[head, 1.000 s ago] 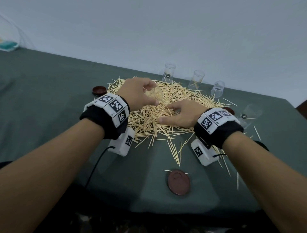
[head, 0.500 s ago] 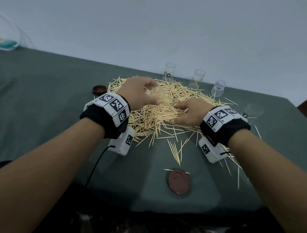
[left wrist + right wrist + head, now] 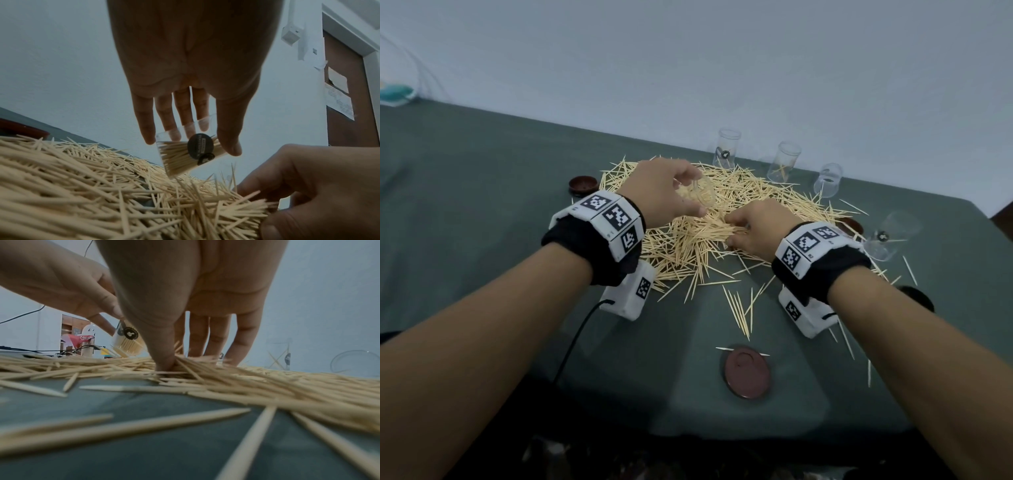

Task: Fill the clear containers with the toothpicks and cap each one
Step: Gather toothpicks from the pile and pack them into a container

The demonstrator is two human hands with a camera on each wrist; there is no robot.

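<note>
My left hand (image 3: 693,197) grips a clear container (image 3: 704,196), tilted and about half full of toothpicks, just above the toothpick pile (image 3: 681,250) on the green table. In the left wrist view the container (image 3: 180,162) bears a dark round label and sits between thumb and fingers. My right hand (image 3: 736,230) is down on the pile right of the container, thumb and fingers pinching a bunch of toothpicks (image 3: 236,209). Its thumb (image 3: 164,360) digs into the sticks.
Three clear containers (image 3: 727,147) (image 3: 784,166) (image 3: 828,180) stand at the table's back edge; another (image 3: 890,240) lies on its side at right. Brown caps lie at front (image 3: 747,371), back left (image 3: 583,185) and behind the right wrist (image 3: 852,224). Stray toothpicks scatter in front.
My right hand went from lying flat on the pile to curling its fingers round a bunch of toothpicks. The left hand with the container stayed nearly still.
</note>
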